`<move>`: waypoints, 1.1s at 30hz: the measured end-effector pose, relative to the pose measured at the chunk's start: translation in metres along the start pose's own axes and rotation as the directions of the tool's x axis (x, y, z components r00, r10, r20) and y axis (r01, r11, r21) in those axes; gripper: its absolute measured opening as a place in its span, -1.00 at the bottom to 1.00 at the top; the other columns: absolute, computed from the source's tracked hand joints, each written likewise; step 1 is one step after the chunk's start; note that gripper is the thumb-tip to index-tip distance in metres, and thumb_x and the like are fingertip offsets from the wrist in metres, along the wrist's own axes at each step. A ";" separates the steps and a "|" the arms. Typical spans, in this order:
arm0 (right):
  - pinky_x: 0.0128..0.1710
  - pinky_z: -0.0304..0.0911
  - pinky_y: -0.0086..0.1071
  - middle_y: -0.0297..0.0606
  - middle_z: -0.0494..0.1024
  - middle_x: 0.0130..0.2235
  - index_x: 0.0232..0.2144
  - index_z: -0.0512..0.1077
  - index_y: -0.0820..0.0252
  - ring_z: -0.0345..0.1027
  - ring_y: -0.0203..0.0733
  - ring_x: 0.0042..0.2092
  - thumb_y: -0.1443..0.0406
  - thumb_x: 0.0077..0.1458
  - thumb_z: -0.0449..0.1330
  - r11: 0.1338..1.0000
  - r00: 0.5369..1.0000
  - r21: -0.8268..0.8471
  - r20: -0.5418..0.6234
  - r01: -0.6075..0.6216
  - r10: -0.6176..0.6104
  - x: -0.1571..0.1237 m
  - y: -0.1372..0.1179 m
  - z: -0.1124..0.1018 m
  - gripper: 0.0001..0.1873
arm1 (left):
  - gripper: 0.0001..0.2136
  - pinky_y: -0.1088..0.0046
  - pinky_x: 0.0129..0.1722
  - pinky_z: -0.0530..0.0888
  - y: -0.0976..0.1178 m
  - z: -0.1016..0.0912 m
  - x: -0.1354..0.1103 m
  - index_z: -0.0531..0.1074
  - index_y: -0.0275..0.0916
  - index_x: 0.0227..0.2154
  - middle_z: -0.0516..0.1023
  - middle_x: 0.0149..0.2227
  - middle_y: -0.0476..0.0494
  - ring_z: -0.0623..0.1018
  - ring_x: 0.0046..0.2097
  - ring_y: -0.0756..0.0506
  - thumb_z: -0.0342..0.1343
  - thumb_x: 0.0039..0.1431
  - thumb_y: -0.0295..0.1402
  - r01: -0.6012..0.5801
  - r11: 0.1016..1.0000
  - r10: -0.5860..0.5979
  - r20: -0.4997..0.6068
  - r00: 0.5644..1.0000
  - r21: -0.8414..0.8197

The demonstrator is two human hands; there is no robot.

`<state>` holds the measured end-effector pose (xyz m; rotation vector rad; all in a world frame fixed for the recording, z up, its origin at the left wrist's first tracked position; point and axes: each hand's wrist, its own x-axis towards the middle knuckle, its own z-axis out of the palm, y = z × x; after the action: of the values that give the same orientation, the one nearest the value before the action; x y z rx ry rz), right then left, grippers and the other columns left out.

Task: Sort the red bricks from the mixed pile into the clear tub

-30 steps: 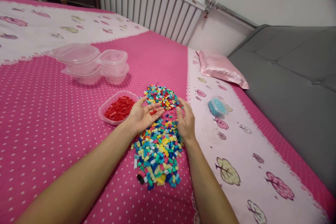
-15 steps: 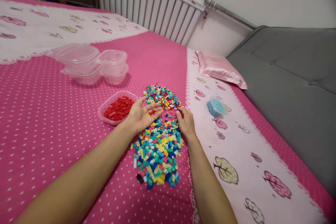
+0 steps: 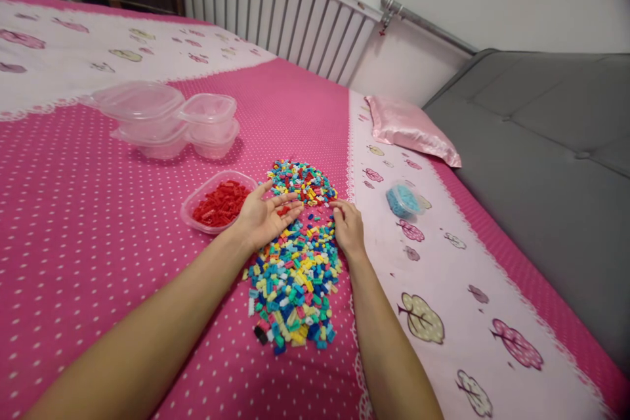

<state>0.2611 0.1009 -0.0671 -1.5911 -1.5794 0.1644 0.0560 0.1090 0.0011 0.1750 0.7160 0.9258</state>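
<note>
My left hand (image 3: 266,218) is palm up between the two heaps, fingers stretched out, with a few small red toy bricks (image 3: 283,210) resting on the fingers. Just left of its wrist stands a clear tub (image 3: 186,215) filled with red bricks (image 3: 220,203). My right hand (image 3: 348,226) is at the right edge of the heaps, fingers bent and thumb close to the fingertips. Whatever it pinches is too small to make out. Mixed-colour bricks lie in a far heap (image 3: 300,180) and a larger near heap (image 3: 298,275), partly covered by my left hand.
Stacked clear tubs with lids (image 3: 162,121) stand at the back left. A lidded tub of light blue bricks (image 3: 404,200) sits to the right, below a pink pillow (image 3: 411,128). A grey headboard (image 3: 541,144) bounds the right side; a radiator (image 3: 280,10) stands behind the bed.
My right hand has shifted very slightly at the edge of the heaps, its fingers a little more forward. The left hand stays palm up with the red bricks on it.
</note>
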 end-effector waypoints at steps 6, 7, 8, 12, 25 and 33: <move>0.20 0.00 -0.09 -0.07 0.41 0.10 -0.10 0.47 0.25 0.15 -0.06 0.17 0.22 0.18 -0.06 0.992 0.994 -0.122 0.109 0.014 -0.001 -0.003 0.003 0.005 -0.60 | -0.58 0.44 -0.32 0.55 0.000 -0.001 0.001 0.32 -0.48 -0.06 0.47 -0.30 -0.38 0.54 -0.24 -0.15 -0.11 0.24 -0.18 -0.010 1.000 0.010 0.009 1.000 0.020; 0.20 -0.01 -0.08 -0.07 0.39 0.11 -0.07 0.47 0.25 0.14 -0.05 0.18 0.20 0.19 -0.07 0.991 0.992 -0.134 0.123 0.015 0.002 -0.003 0.003 0.006 -0.58 | -0.58 0.44 -0.31 0.55 0.000 -0.002 0.001 0.32 -0.48 -0.06 0.47 -0.30 -0.38 0.54 -0.23 -0.15 -0.11 0.24 -0.18 -0.011 1.000 0.011 0.008 1.000 0.019; 0.20 0.00 -0.08 -0.07 0.38 0.12 -0.06 0.46 0.25 0.13 -0.04 0.18 0.19 0.19 -0.07 0.989 0.991 -0.144 0.133 0.017 0.003 -0.004 0.003 0.006 -0.57 | -0.57 0.43 -0.31 0.55 0.000 -0.002 0.002 0.32 -0.49 -0.05 0.47 -0.29 -0.38 0.54 -0.23 -0.16 -0.11 0.24 -0.18 -0.013 1.000 0.013 0.009 1.000 0.017; 0.18 0.03 -0.09 -0.05 0.41 0.09 -0.04 0.46 0.26 0.16 -0.04 0.15 0.18 0.19 -0.06 0.986 0.990 -0.166 0.138 0.025 -0.002 -0.004 0.002 0.006 -0.56 | -0.57 0.42 -0.30 0.55 0.000 -0.001 0.001 0.31 -0.49 -0.05 0.47 -0.30 -0.36 0.54 -0.24 -0.16 -0.11 0.24 -0.18 -0.019 1.000 0.019 0.006 1.000 0.012; 0.15 0.08 -0.09 -0.06 0.48 -0.02 -0.11 0.47 0.24 0.26 -0.09 0.06 0.20 0.18 -0.09 1.000 0.999 0.001 -0.049 0.012 -0.012 -0.002 -0.003 0.005 -0.58 | -0.58 0.42 -0.30 0.56 0.000 0.002 -0.001 0.32 -0.51 -0.07 0.45 -0.28 -0.36 0.54 -0.22 -0.17 -0.13 0.25 -0.19 -0.025 1.000 0.025 -0.013 1.000 0.013; 0.21 0.04 -0.13 -0.12 0.41 0.07 -0.02 0.41 0.19 0.20 -0.18 0.15 0.20 0.24 -0.07 0.973 0.990 0.187 -0.069 0.137 -0.126 -0.006 -0.050 -0.008 -0.61 | -0.59 0.41 -0.27 0.56 -0.001 0.000 0.001 0.31 -0.52 -0.08 0.46 -0.29 -0.37 0.55 -0.22 -0.17 -0.13 0.25 -0.20 -0.021 1.000 0.021 0.017 1.000 0.013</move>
<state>0.2272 0.0837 -0.0333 -1.3274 -1.5699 0.1916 0.0571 0.1095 -0.0003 0.2022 0.7062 0.9390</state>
